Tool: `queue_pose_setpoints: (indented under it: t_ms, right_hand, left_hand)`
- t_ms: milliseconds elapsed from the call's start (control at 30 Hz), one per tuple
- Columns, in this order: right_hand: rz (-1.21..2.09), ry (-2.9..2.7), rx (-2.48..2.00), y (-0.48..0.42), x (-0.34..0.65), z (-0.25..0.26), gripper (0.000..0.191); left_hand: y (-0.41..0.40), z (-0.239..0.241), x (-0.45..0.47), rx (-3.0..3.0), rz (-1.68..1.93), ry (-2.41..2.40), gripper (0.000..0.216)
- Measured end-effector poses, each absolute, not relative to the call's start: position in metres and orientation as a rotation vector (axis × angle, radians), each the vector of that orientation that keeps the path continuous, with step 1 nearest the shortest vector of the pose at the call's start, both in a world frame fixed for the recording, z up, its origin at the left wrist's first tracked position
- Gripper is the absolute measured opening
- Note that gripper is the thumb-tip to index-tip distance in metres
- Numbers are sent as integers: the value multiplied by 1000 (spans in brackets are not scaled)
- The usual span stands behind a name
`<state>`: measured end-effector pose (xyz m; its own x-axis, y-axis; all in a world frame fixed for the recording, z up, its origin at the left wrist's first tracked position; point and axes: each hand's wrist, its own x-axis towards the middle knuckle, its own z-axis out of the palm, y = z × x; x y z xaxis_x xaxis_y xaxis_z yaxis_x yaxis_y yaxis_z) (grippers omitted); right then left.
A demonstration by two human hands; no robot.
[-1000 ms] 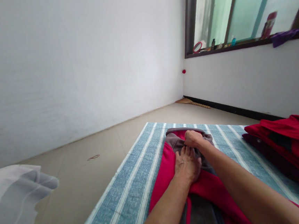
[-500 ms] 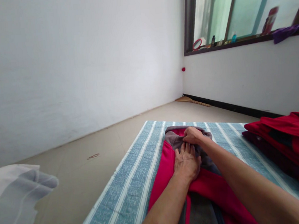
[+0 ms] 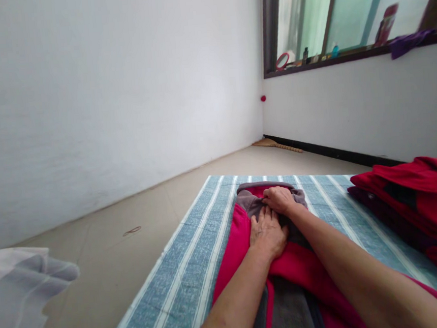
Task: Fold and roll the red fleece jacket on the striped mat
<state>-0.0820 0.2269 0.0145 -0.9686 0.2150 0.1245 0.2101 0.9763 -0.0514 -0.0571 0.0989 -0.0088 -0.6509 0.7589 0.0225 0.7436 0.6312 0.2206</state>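
A pinkish-red and grey jacket lies spread on a blue-and-white striped cloth, its grey collar end pointing away from me. My left hand rests flat on the jacket just below the collar, fingers stretched out and slightly apart. Just beyond it, my right hand has its fingers curled and pressed together on the grey cloth near the collar. Both forearms cover part of the jacket's body, and a red sleeve runs across beneath my right forearm.
The striped cloth covers a flat surface. Folded red and dark clothes are stacked at the right. A grey-and-white cloth is at the lower left. A broom lies on the floor by the corner, below a window sill holding small items.
The view has shifted slightly, moving everything a little to the left. Both hands keep nearly the same places on the jacket.
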Motion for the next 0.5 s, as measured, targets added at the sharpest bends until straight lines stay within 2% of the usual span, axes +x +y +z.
queue_pose_setpoints:
  t_ms: [200, 500]
  right_hand:
    - [77, -2948, -308, 221, -49, 23, 28]
    - [356, -2914, -332, 229, 0, 25, 28]
  left_hand:
    - [100, -11, -61, 1265, 268, 2759, 62]
    - [104, 5, -66, 1174, 197, 2641, 64]
